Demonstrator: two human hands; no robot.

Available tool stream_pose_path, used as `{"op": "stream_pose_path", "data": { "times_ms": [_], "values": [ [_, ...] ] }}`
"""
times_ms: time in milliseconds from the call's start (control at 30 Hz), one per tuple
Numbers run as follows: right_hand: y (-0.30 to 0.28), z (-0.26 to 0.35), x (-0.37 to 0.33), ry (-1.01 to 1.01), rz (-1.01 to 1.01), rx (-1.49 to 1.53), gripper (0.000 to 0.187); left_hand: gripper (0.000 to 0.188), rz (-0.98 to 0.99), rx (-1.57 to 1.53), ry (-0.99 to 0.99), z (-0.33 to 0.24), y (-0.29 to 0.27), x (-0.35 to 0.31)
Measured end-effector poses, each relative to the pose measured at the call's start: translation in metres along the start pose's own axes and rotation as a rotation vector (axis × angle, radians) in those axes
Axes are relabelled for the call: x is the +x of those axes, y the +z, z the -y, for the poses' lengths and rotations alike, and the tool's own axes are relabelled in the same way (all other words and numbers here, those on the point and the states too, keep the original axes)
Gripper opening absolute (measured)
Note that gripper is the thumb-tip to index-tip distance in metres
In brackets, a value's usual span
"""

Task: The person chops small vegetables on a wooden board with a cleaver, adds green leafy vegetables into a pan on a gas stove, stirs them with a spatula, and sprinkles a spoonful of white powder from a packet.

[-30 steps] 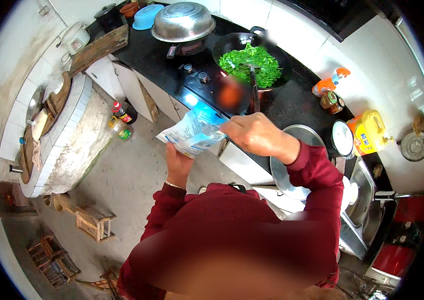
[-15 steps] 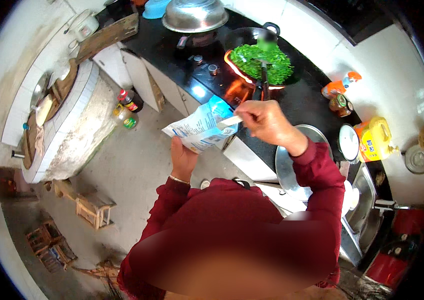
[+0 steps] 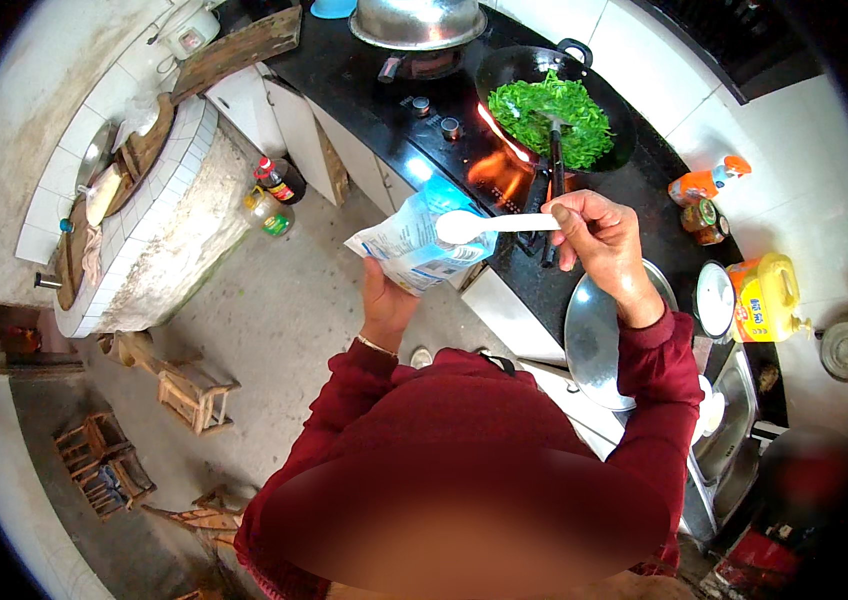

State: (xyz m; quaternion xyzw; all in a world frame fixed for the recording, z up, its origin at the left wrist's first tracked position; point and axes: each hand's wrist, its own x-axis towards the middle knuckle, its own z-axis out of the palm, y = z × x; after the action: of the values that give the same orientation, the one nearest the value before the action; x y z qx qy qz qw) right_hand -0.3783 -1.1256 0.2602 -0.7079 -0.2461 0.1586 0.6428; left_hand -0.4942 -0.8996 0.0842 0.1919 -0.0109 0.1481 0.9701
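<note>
My left hand [image 3: 387, 306] is closed round the lower part of a blue and white plastic bag [image 3: 409, 240], with its top toward the stove. Between the thumb and fingers of my right hand [image 3: 602, 245] is the handle of a white spoon [image 3: 514, 224]. The spoon's bowl lies over the bag in this view; white on white, its contents are hard to make out. Beyond my hands, chopped green vegetables [image 3: 584, 135] fill much of a black wok [image 3: 624, 115] above an orange flame. A spatula [image 3: 557, 165] rests in the greens, its dark handle pointing toward my right hand.
A large round metal lid [image 3: 604, 330] lies by my right forearm. Along the wall stand an orange spray bottle [image 3: 709, 182], jars [image 3: 704, 222], a white bowl [image 3: 713, 298] and a yellow oil jug [image 3: 766, 298]. A metal basin [image 3: 419, 22] sits on the left burner. Bottles [image 3: 279, 182] stand on the floor.
The spoon, earlier with its bowl hidden at the bag, now shows its whole bowl. My right hand has drawn back to the right with it. The whole view has shifted slightly.
</note>
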Motion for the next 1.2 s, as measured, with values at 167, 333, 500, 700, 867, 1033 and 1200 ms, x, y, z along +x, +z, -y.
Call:
{"op": "stream_pose_path", "data": {
  "times_ms": [167, 333, 500, 700, 867, 1033, 1200],
  "values": [
    [0.001, -0.006, 0.002, -0.059, -0.007, -0.094, 0.013, 0.061, 0.018, 0.004, -0.010, 0.003, 0.002, 0.004],
    [-0.001, -0.008, 0.005, -0.069, -0.002, -0.126, 0.013, 0.061, -0.005, 0.025, 0.012, 0.007, 0.000, 0.006],
    [-0.005, -0.010, 0.005, -0.001, 0.007, -0.121, 0.014, 0.062, -0.016, 0.011, -0.003, 0.008, 0.003, 0.007],
    [-0.008, -0.014, 0.009, -0.010, 0.020, -0.050, 0.011, 0.061, 0.035, 0.028, -0.019, 0.009, -0.010, 0.008],
    [-0.009, -0.013, 0.008, 0.011, -0.024, -0.064, 0.011, 0.060, 0.046, 0.016, -0.022, 0.010, -0.010, 0.006],
    [-0.009, -0.019, 0.005, 0.012, -0.019, 0.000, 0.012, 0.063, -0.045, 0.015, -0.024, 0.010, -0.002, 0.005],
    [-0.008, -0.014, 0.005, 0.016, -0.026, -0.018, 0.012, 0.062, -0.012, 0.009, -0.023, 0.010, -0.002, 0.005]
  ]
}}
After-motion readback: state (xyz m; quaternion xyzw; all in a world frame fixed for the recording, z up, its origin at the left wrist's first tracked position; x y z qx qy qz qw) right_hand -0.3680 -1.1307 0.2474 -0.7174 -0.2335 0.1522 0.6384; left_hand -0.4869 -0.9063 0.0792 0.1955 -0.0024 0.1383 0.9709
